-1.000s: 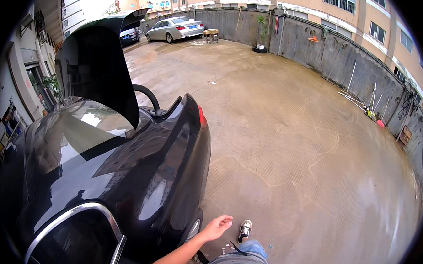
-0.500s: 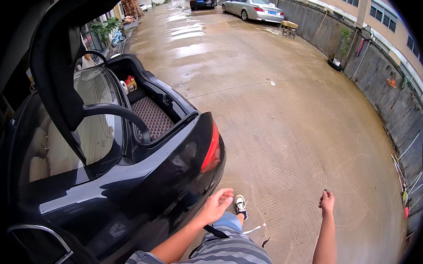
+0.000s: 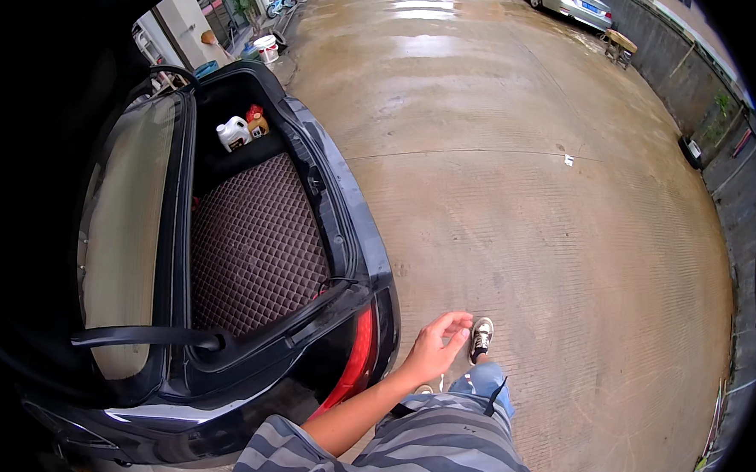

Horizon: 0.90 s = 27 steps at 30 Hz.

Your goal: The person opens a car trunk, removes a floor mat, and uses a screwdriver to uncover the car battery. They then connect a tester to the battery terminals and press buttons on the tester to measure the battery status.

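Observation:
My left hand (image 3: 437, 345) hangs in front of my body beside the black car's red tail light (image 3: 356, 359). Its fingers are loosely bent with nothing between them, and it touches nothing. Out of view is my right hand. The open trunk (image 3: 336, 178) of the black car lies to my left, lined with a quilted dark mat (image 3: 262, 238). At the trunk's far end stand a white jug (image 3: 233, 133) and a yellow-brown bottle (image 3: 256, 125) with something red by it.
Wet concrete (image 3: 498, 225) stretches ahead and right, bounded by a grey wall (image 3: 740, 182). A silver car (image 3: 570, 2) and a small wooden stand (image 3: 620, 45) are far off. White buckets (image 3: 266, 49) stand beyond the trunk. A trunk hinge arm (image 3: 146, 337) crosses nearby.
I have stepped forward along the car's rear, and the trunk interior shows more fully. My right hand, earlier closed around something small and dark, has left the view.

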Available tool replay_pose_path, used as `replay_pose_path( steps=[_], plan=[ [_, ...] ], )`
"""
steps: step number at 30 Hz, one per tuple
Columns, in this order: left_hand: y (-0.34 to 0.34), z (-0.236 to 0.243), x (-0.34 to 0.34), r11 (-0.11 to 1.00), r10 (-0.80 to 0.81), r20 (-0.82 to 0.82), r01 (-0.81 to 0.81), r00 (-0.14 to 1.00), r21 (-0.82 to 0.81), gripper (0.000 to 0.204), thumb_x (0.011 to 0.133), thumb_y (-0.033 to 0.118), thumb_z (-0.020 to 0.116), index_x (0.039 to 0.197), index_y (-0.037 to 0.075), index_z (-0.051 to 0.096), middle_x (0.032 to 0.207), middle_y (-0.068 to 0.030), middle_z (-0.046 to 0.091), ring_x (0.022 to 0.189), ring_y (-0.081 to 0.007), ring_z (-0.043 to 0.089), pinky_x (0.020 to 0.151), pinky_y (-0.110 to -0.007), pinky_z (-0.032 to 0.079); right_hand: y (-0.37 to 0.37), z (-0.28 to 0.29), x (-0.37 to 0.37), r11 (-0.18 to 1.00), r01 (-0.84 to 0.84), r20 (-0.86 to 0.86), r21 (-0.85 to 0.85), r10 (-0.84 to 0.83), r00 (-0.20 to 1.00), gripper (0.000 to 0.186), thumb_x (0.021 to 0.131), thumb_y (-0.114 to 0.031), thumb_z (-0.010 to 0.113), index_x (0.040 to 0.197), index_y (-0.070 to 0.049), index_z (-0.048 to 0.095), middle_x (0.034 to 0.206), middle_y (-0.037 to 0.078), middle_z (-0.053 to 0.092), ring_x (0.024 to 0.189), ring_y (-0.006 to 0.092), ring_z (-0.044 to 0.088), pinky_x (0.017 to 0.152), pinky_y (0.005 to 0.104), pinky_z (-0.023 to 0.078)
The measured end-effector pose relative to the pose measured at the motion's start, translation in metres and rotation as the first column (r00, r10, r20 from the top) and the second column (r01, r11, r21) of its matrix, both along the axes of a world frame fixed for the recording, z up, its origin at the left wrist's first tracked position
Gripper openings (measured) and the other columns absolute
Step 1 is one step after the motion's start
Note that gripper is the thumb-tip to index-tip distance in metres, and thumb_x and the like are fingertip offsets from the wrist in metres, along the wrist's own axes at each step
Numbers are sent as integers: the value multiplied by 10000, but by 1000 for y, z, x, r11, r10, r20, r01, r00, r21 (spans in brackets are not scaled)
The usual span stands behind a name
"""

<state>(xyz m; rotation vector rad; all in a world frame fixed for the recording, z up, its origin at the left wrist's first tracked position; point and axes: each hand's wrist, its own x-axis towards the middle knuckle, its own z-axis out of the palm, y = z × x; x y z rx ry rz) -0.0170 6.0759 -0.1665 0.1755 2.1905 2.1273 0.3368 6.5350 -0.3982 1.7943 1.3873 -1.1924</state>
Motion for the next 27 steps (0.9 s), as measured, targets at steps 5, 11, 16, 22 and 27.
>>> replay_pose_path(
  steps=[5,11,16,22,27],
  plan=[
    [-28,-61,-93,925,379,179,-379,908,-31,273,935,118,591,1181,-3,585,1058,-115,674,950,-179,648,842,-312,512,80,-10,-246,874,-485,159,18,477,865,140,912,-196,529,1002,-102,581,635,120,552,535,237,541,459,398,415],
    [-82,-80,-156,566,805,249,-823,539,-47,282,935,108,607,1183,-24,578,1053,-116,657,939,-161,625,823,-287,514,8,40,-740,450,-772,-207,448,893,400,304,935,-246,543,1120,-9,591,584,23,504,414,137,458,351,304,359],
    [-132,-146,-221,131,896,411,-985,167,114,212,951,120,596,1145,34,585,977,-55,651,904,-116,613,777,-248,490,-269,140,-1023,68,-729,-385,681,880,-278,302,954,-256,560,1062,13,644,659,30,576,538,91,526,465,257,426],
    [-201,-243,-281,-209,886,437,-974,-153,83,222,958,150,598,1155,51,573,959,-27,644,858,-98,613,741,-232,478,-649,142,-1023,-365,-537,-341,761,479,-809,188,910,-153,592,937,22,657,652,120,625,601,185,605,607,323,479],
    [-323,-288,-324,-353,908,171,-919,-381,-176,233,931,127,627,1124,5,578,934,-86,649,824,-173,603,771,-291,486,-865,90,-977,-719,-54,-17,692,58,-998,265,908,-288,592,960,-52,700,878,203,685,861,366,657,783,452,516]
  ],
)
